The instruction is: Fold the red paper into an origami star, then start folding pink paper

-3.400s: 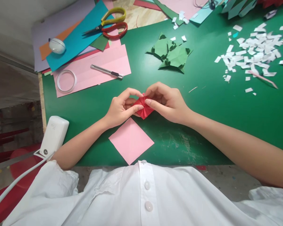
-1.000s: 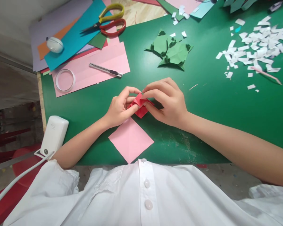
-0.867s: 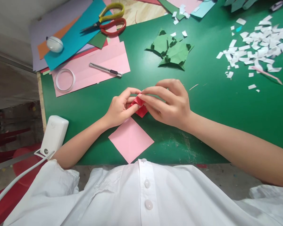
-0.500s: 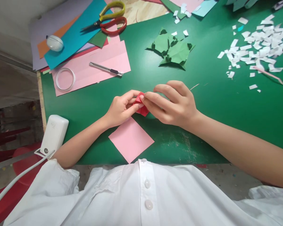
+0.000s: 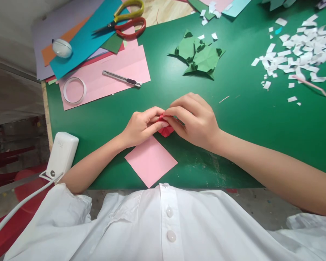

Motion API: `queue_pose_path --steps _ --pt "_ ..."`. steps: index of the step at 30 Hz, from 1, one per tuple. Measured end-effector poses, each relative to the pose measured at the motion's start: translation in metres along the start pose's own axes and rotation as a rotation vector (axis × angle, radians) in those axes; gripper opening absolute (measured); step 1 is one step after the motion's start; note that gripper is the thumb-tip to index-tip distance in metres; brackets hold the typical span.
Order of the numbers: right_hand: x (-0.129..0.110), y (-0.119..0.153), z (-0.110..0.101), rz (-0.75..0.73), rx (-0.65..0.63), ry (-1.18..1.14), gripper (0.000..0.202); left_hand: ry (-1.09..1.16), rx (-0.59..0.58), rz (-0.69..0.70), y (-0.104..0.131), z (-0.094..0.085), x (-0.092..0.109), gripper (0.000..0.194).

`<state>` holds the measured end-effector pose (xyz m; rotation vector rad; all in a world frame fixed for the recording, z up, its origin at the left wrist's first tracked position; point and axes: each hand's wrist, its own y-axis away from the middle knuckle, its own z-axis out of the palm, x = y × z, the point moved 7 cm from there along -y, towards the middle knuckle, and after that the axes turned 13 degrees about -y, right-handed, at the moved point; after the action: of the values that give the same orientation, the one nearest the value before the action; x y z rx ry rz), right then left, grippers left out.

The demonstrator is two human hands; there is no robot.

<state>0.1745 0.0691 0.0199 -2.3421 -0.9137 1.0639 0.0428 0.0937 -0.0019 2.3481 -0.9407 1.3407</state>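
Observation:
A small piece of folded red paper (image 5: 166, 131) is held between my two hands, above the green table. My left hand (image 5: 142, 126) pinches it from the left, thumb on the near side. From the right, my right hand (image 5: 194, 117) grips its upper edge between thumb and fingertips. Much of the red paper is hidden by the fingers. Just below my left hand lies a square of pink paper (image 5: 151, 163), flat on the table. Two folded green paper shapes (image 5: 198, 54) rest beyond my hands.
Scissors (image 5: 122, 21), a craft knife (image 5: 122, 78), a tape roll (image 5: 74, 90) and coloured sheets (image 5: 78, 47) lie at the back left. White paper scraps (image 5: 301, 50) are scattered at the right. A white power bank (image 5: 62, 152) with a cable stands by my left forearm.
My right hand has shifted slightly left and its fingers have drawn closer together on the red paper. The red paper has tilted a little. My left hand stays nearly in place.

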Motion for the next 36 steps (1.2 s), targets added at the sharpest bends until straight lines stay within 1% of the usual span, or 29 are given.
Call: queue_pose_path --steps 2,6,9,14,21,28,32,36 --pt "-0.001 -0.001 0.000 -0.002 0.021 -0.027 0.015 0.003 -0.002 -0.014 0.001 0.001 0.000 0.013" --pt "0.001 -0.002 -0.002 0.030 0.051 -0.102 0.013 0.041 -0.023 -0.110 0.002 0.003 -0.005 0.014" --pt "0.004 -0.003 -0.002 0.069 0.048 -0.154 0.012 0.070 -0.024 -0.124 0.002 0.003 -0.006 0.014" --pt "0.013 -0.003 0.001 0.210 0.024 -0.295 0.012 0.013 0.007 -0.109 0.001 0.001 -0.007 0.020" --pt "0.016 -0.002 -0.001 0.350 0.070 -0.439 0.013 -0.035 0.057 -0.042 0.000 -0.003 -0.005 0.026" --pt "0.021 0.001 0.004 0.485 0.112 -0.641 0.011 -0.079 0.058 -0.018 0.000 -0.002 -0.005 0.025" --pt "0.025 0.002 0.007 0.519 0.118 -0.696 0.010 -0.136 0.053 -0.015 0.000 -0.004 -0.005 0.027" --pt "0.027 0.003 0.007 0.515 0.139 -0.699 0.011 -0.215 0.095 0.058 -0.001 -0.009 0.001 0.024"
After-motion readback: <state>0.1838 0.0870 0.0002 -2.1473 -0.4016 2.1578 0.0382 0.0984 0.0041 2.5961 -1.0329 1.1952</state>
